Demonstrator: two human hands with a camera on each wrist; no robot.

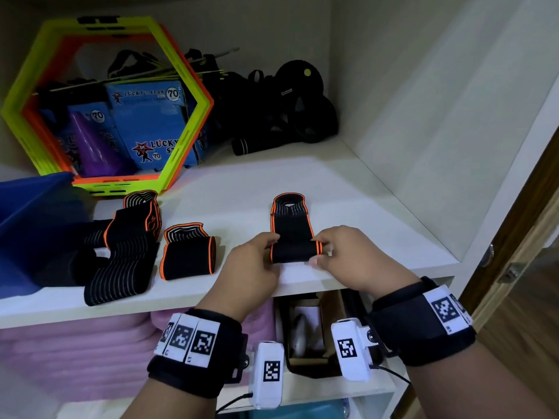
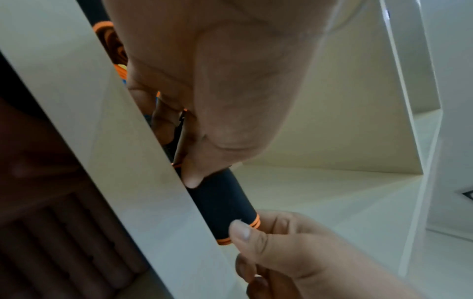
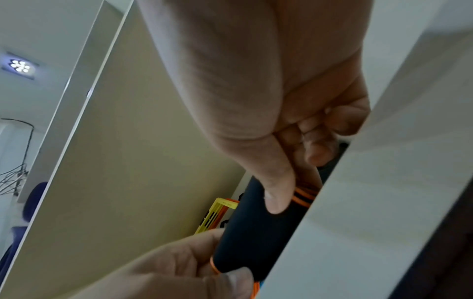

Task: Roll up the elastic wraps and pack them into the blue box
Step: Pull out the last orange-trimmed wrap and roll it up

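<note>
Wrist straps (image 1: 423, 320) with black-and-white markers sit nearest the head camera, one on each forearm, small white units hanging beneath. Left hand (image 1: 252, 264) and right hand (image 1: 348, 258) meet at the front edge of the white shelf (image 1: 378, 213), both curled onto the rolled near end of one black elastic wrap with orange edging (image 1: 292, 234). Left hand pinches the left end of the roll, thumb tip on the black fabric in the left wrist view (image 2: 192, 180); right hand pinches the right end at the orange bands, thumb pressed on the roll in the right wrist view (image 3: 279, 200). Unrolled remainder of this wrap lies flat on the shelf, running away from the person. Roll rests on or just above the shelf surface; cannot tell which. Second orange-edged wrap (image 1: 187, 252), loosely folded, lies left of the hands. Further left, a heap of black wraps (image 1: 127, 255) with thin pale stripes, one orange-edged piece on top, sits just beside the blue box (image 1: 33, 213) at the left edge of the shelf. Box interior mostly out of frame; contents not discernible. Behind: green and orange hexagonal frames (image 1: 169, 164) standing upright, blue printed cartons (image 1: 151, 122) seen through them, black straps and gear (image 1: 287, 110) at the back. Pink folded material (image 1: 75, 352) on the shelf below.
</note>
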